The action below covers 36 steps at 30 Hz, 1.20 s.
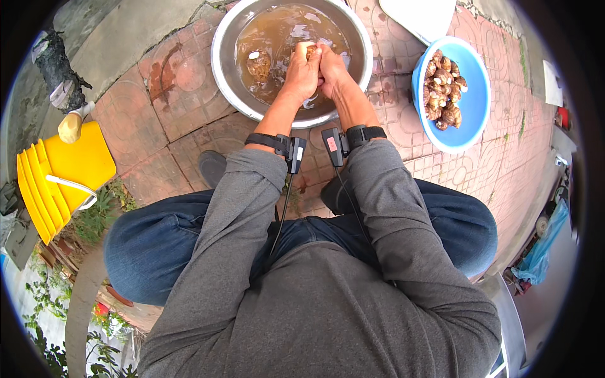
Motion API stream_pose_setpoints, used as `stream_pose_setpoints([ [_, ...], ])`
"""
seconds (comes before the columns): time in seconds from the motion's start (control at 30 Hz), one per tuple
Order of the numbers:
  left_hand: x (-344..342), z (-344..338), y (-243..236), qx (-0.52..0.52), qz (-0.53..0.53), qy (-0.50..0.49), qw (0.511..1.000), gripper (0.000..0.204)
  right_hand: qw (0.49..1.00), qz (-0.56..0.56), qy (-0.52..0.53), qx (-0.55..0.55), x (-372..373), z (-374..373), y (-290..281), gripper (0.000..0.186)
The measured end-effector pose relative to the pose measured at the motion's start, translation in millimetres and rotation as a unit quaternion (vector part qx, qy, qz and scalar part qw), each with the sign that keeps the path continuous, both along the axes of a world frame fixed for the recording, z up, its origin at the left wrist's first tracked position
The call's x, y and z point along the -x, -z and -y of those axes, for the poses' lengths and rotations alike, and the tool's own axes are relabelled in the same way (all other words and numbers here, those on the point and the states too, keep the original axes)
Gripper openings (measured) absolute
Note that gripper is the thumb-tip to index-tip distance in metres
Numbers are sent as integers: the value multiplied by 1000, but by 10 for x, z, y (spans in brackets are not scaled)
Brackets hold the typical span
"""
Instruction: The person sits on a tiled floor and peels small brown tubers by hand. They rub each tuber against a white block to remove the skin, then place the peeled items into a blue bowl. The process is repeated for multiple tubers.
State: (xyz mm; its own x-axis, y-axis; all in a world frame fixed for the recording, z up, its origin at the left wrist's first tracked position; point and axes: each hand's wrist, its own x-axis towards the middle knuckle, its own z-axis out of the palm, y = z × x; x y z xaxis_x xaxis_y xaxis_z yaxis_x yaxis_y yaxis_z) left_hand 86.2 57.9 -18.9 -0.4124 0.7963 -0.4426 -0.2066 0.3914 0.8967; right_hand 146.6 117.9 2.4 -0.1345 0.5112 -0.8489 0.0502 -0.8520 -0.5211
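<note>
A wide metal basin (222,75) of muddy brown water stands in front of me. Over the water my left hand (301,77) and my right hand (331,68) are pressed together, fingers closed round a brown taro (311,51). Only a small patch of that taro shows between them; the rest is hidden by my fingers. Left of my hands, another taro (258,67) with a pale cut spot sits partly in the water, touched by neither hand. To the right, a light blue plastic bowl (476,113) holds several brown-ringed taros (443,91).
Red patterned paving (183,135) lies under the basin. A yellow bucket (82,157) with a white handle (70,184) lies at the left, near a dark log (58,72). Behind the blue bowl is a white panel (419,16). My shoe (213,167) is close to the basin.
</note>
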Motion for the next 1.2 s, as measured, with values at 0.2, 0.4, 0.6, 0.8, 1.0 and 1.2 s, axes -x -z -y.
stream_pose_setpoints([
  [0.2, 180, -73, -20, -9, -22, -95, 995, 29, 982, 2, -141, -128, 60, 135, 39, 48],
  [0.4, 411, -91, -156, 78, 262, -134, 953, 40, 977, -153, -97, -112, 73, 234, 18, 27],
  [0.6, 217, 38, -92, -30, 290, -52, 955, 29, 991, -118, -61, 12, -26, -55, -50, 39],
  [0.8, 354, -92, -103, 35, 265, -160, 950, 36, 958, -39, -118, -258, 76, 308, -66, 27],
  [1.0, 504, 16, -166, 41, 383, -144, 912, 49, 964, -168, -120, -167, 38, 247, -60, 23],
  [1.2, 360, 24, -211, -79, 344, -78, 932, 48, 963, -258, -71, -30, -147, 69, 33, 27],
])
